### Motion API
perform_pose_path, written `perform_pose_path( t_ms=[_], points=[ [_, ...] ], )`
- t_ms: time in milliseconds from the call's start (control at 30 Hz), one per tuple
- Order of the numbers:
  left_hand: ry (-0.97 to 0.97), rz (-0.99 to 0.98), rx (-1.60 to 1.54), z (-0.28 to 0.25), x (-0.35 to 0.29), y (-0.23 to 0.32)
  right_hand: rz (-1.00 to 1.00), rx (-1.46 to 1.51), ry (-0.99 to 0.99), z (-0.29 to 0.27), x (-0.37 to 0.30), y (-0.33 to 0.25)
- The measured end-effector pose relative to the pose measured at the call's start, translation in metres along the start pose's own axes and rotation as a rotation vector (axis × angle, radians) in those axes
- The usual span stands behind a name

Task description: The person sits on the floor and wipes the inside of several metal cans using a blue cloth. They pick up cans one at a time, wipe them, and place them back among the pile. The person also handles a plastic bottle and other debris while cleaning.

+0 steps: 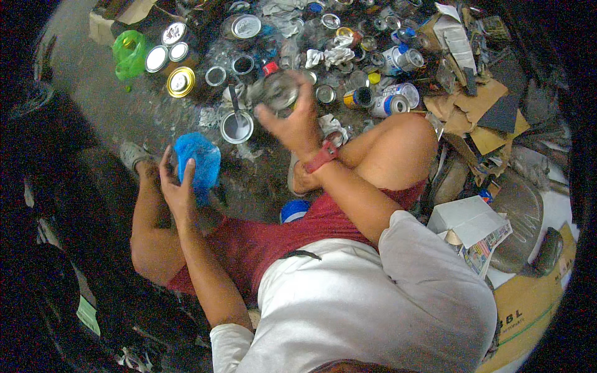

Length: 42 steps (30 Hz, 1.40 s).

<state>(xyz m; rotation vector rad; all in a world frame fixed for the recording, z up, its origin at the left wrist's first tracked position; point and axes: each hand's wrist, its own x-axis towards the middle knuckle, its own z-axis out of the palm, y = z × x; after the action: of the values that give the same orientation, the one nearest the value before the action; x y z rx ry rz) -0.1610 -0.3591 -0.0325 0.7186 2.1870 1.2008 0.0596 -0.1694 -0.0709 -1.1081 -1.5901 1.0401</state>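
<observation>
At the left, my left hand (pixel 178 191) pinches a bright blue, thin sheet-like piece (pixel 200 163) between thumb and fingers. Whether it is plastic or cloth I cannot tell. My right hand (pixel 300 123), with a red watch on its wrist, grips a round, shiny, clear-looking container (pixel 277 89) blurred by motion. Below and left of that hand, an open can (pixel 237 127) with grey contents stands on the floor. A flat-bladed tool (pixel 234 99) leans in it. A red cap (pixel 270 68) shows just beyond the round container.
Closed tins (pixel 181 82) and a green plastic bag (pixel 129 56) lie at the far left. Several used cans (pixel 392 105) and crumpled paper (pixel 339 55) crowd the far right. Torn cardboard (pixel 482 102) and a white box (pixel 466 217) lie at my right. A blue lid (pixel 294 211) sits between my legs.
</observation>
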Motion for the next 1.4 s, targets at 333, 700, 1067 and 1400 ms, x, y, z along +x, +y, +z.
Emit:
perform_pose_path(
  t_ms=[333,700,1067,1400],
  points=[
    [0.089,0.061,-0.068,0.000,0.010,0.007,0.419,-0.740,0.499,-0.112,0.122,0.158],
    [0.054,-0.167,-0.423,-0.024,0.029,-0.003,0.655,-1.142,-0.302,-0.187,0.144,0.316],
    [0.121,-0.088,-0.421,-0.013,0.030,0.013,0.310,-0.700,0.479,-0.109,0.138,0.228],
    [0.320,0.185,-0.202,-0.038,0.021,-0.026,0.153,-0.449,-0.728,0.128,0.010,0.099]
  ],
)
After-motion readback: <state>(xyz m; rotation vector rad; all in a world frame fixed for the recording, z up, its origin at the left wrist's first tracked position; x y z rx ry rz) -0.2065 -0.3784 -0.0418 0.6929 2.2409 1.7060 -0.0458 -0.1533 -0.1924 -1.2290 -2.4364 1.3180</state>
